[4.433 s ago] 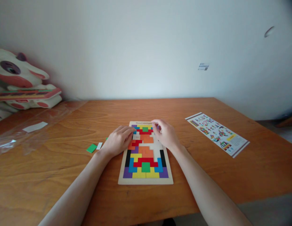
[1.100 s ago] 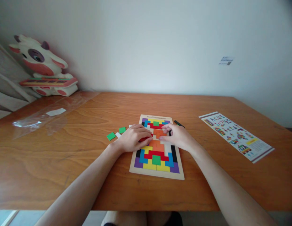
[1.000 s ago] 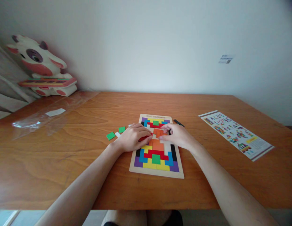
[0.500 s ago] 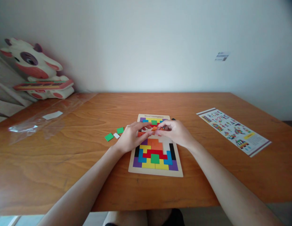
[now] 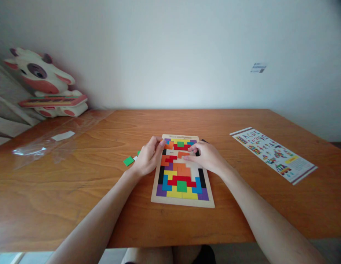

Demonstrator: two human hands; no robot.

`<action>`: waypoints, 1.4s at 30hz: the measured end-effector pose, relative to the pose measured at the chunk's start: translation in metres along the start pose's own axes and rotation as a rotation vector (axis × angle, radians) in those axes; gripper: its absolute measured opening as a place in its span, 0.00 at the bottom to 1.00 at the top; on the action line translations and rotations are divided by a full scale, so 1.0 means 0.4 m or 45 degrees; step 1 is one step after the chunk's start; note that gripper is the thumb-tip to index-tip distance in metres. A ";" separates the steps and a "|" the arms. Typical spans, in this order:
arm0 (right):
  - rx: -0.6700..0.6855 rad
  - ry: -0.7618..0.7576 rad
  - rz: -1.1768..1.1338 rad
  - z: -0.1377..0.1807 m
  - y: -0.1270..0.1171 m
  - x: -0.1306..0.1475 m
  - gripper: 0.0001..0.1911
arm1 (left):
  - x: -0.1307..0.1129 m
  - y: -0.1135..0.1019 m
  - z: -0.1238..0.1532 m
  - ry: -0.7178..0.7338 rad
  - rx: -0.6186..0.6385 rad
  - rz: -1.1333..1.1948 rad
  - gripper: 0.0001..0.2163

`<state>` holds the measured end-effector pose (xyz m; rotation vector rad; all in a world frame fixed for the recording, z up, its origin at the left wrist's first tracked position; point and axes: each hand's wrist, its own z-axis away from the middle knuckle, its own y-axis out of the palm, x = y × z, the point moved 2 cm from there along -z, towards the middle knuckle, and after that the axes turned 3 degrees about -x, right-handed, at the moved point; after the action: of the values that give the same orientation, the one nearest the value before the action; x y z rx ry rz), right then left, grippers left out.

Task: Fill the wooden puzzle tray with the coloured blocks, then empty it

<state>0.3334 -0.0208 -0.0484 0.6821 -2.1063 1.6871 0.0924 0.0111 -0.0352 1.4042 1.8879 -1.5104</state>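
Observation:
A wooden block puzzle board (image 5: 182, 204) lies in front of me, its lower part filled with coloured pieces. An orange puzzle piece (image 5: 182, 155) is over the bare upper middle of the board, at the thumb and fingertips of my right hand (image 5: 207, 154), which is closed on its right edge. My left hand (image 5: 148, 157) is at the board's upper left edge, thumb and fingers pinched together; what they hold, if anything, is hidden. Another orange piece (image 5: 169, 146) is just right of those fingertips. A green piece (image 5: 128, 161) lies on the table left of my left hand.
A printed pattern sheet (image 5: 273, 156) lies on the table (image 5: 104, 190) to the right. Clear plastic packaging (image 5: 44, 148) is at the left, in front of a cow-shaped toy keyboard (image 5: 53, 101). A dark piece (image 5: 204, 141) shows behind my right hand.
My hands have parted. The left has moved left to the board's edge, while the right stays over the upper middle with the orange piece. More of the board's upper part shows.

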 end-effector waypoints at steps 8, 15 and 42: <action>0.084 0.082 -0.047 0.001 0.009 -0.019 0.15 | 0.020 0.021 -0.011 -0.160 -0.077 0.329 0.18; 0.127 0.148 -0.120 0.002 -0.003 -0.005 0.13 | 0.060 0.007 -0.033 -0.354 -0.229 0.617 0.22; -0.247 0.091 -0.867 -0.013 0.005 0.015 0.16 | 0.010 0.002 -0.021 -0.368 -0.143 0.779 0.17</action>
<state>0.3273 -0.0162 -0.0455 1.0967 -1.6783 1.0994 0.0938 0.0203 -0.0356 1.4401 1.1981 -1.1984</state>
